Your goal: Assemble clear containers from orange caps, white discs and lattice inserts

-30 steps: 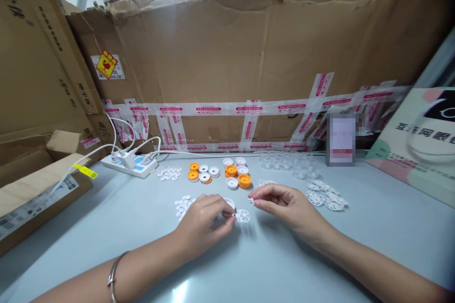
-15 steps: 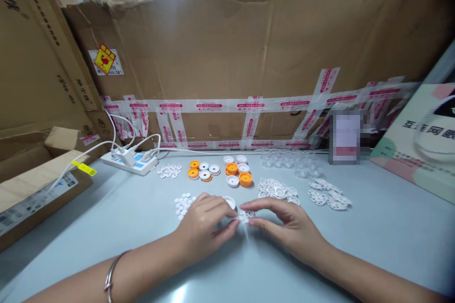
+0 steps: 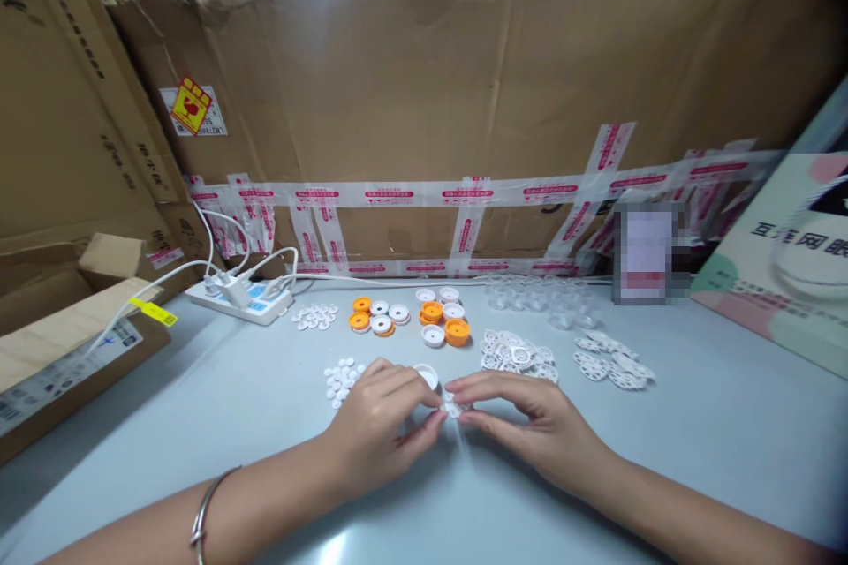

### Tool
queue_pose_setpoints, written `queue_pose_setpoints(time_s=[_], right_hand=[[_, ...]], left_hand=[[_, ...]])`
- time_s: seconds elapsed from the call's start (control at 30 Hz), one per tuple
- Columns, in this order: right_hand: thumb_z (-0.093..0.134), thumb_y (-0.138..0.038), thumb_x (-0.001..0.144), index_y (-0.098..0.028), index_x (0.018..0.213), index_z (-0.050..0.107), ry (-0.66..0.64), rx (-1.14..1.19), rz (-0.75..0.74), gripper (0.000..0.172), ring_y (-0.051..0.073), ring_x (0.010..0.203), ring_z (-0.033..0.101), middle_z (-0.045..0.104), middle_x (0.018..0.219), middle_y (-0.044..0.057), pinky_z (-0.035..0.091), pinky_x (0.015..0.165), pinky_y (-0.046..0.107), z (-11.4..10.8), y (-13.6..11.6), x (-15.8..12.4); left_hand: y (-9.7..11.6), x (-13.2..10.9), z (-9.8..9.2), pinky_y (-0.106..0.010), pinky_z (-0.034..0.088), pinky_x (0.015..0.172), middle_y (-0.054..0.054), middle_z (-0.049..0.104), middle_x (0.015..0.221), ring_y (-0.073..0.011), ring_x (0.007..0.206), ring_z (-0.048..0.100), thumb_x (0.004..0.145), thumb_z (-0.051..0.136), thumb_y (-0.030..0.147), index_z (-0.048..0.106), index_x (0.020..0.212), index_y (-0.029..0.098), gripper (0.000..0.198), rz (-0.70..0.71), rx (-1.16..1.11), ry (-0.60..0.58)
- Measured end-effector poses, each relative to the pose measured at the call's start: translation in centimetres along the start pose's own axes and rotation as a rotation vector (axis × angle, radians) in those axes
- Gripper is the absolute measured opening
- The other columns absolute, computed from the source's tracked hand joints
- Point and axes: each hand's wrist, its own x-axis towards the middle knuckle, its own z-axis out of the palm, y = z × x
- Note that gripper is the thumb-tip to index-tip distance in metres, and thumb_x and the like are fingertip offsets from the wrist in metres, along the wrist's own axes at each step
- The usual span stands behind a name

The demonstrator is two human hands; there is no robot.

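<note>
Pinching one end of a small white openwork piece (image 3: 452,408) between thumb and forefinger of left hand (image 3: 381,415), just above the grey table (image 3: 464,503); pinching its other end likewise in right hand (image 3: 533,415). Too fine to tell if one part or two. Seems partway through lining up or pressing at that spot; next, looks to call for steady left pinch and gentle right-hand pressure. Just beyond: white caps (image 3: 342,381) beside left hand, a partly hidden white dish (image 3: 429,374), then openwork plates (image 3: 520,356) to the right. Farther back: orange and white round parts (image 3: 457,333), then clear cups (image 3: 571,311).
</note>
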Motion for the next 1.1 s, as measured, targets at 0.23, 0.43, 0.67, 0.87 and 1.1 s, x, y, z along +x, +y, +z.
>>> queue_pose_setpoints(time_s=[0.23,0.43,0.67,0.87,1.1], right_hand=[[0.066,-0.022,0.073,-0.022,0.081,0.070,0.008,0.011,-0.019,0.009,0.018,0.082,0.069,0.073,0.086,0.005,0.056,0.077,0.031,0.09,0.17,-0.05],[0.068,-0.029,0.071,-0.021,0.084,0.070,0.158,0.036,0.166,0.016,0.019,0.076,0.069,0.074,0.083,0.004,0.057,0.071,0.030,-0.16,0.35,0.14],[0.064,-0.018,0.075,-0.021,0.086,0.069,0.005,-0.030,-0.135,0.012,0.016,0.083,0.069,0.073,0.089,0.005,0.056,0.077,0.028,-0.03,-0.09,0.00],[0.063,-0.018,0.078,-0.019,0.089,0.068,0.015,-0.124,-0.242,0.013,0.016,0.084,0.069,0.073,0.090,0.007,0.056,0.076,0.025,-0.16,0.25,0.00],[0.057,-0.012,0.081,-0.017,0.102,0.063,-0.024,-0.301,-0.425,0.023,0.014,0.092,0.066,0.071,0.095,0.008,0.054,0.080,0.021,-0.36,0.53,-0.29]], left_hand=[[-0.11,0.18,-0.11,-0.027,0.038,0.064,-0.001,0.065,0.070,-0.0129,0.067,0.060,0.082,0.050,0.016,0.056,0.079,0.017,0.007,-0.027,-0.039,-0.001],[-0.04,0.19,-0.30,-0.026,0.036,0.065,0.000,0.065,0.073,-0.0129,0.070,0.060,0.082,0.051,0.015,0.056,0.080,0.017,0.006,-0.070,-0.050,-0.025],[-0.01,0.17,-0.13,-0.027,0.035,0.066,-0.001,0.065,0.073,-0.0133,0.070,0.060,0.083,0.051,0.015,0.056,0.081,0.016,0.006,-0.044,-0.052,-0.010],[0.09,0.02,-0.19,-0.027,0.035,0.065,-0.001,0.065,0.071,-0.0129,0.067,0.059,0.082,0.051,0.014,0.056,0.080,0.016,0.006,-0.050,-0.070,-0.005],[0.15,0.13,-0.25,-0.027,0.036,0.065,-0.001,0.064,0.071,-0.0129,0.068,0.059,0.082,0.051,0.014,0.056,0.080,0.016,0.006,-0.105,-0.110,-0.008]])
